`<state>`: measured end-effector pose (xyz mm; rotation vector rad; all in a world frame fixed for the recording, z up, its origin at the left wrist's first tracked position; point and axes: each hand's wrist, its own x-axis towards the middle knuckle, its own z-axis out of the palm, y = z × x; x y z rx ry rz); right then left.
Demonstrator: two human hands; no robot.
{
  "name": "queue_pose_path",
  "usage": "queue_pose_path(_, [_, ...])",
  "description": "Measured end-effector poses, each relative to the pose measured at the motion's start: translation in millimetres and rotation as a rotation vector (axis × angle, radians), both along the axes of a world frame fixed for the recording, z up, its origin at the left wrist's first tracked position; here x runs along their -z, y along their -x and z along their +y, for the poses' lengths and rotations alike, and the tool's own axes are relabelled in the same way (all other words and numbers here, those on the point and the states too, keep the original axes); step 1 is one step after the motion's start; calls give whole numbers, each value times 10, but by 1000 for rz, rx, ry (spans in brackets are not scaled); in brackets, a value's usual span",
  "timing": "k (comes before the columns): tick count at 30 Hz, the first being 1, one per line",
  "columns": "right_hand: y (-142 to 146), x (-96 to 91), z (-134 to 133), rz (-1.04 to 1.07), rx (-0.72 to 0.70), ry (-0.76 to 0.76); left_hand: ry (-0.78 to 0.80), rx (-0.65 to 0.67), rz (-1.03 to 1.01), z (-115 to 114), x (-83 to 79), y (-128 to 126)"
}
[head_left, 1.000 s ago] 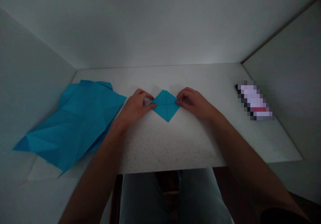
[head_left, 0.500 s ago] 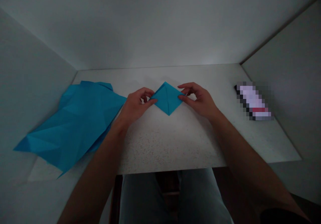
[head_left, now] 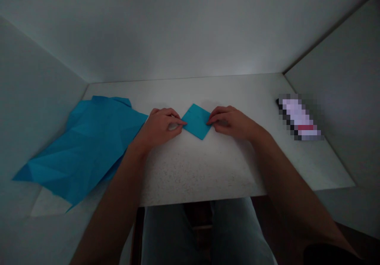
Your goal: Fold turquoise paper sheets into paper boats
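A small folded square of blue paper (head_left: 197,122) lies on the white tabletop with its corners pointing up, down and sideways, a plain face showing. My left hand (head_left: 163,125) pinches its left corner between thumb and fingers. At the opposite corner, the fingers of my right hand (head_left: 230,122) are closed on the paper's right edge. The fingertips cover both side corners.
A large creased blue paper piece (head_left: 89,138) spreads over the table's left side, partly behind my left forearm. A pixelated phone-like object (head_left: 299,116) lies at the right. White walls enclose the speckled table (head_left: 202,178) at the back and sides.
The folded paper has gone from showing a centre crease with layered flaps to showing a plain face, and it sits slightly lower. Both hands have shifted their grip at its side corners.
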<state>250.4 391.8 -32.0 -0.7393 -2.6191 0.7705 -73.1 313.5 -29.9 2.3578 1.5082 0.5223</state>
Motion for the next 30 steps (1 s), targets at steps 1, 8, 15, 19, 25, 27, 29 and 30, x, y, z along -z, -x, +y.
queue_pose_path(1, [20, 10, -11, -1, 30, 5, 8, -36, 7, 0, -3, -28])
queue_pose_path(8, [49, 144, -2, -67, 340, -88, 37, -221, 18, 20, 42, -162])
queue_pose_path(15, [26, 135, -9, -47, 368, 66, 83, -195, -12, 3, 53, -149])
queue_pose_path(19, [55, 95, -55, -3, 373, 259, 136, -221, -58, 0, 47, -163])
queue_pose_path(25, [7, 46, -23, 90, 253, 328, 127, -143, -144, 7, 33, -161])
queue_pose_path(27, [-33, 10, -1, 89, 190, 303, 140, -96, -175, 14, 9, -153])
queue_pose_path(29, [-75, -30, 14, 82, 134, 274, 160, -35, -204, 18, -19, -138])
queue_pose_path(30, [-95, -48, 19, 76, 111, 267, 173, -1, -215, 17, -33, -128])
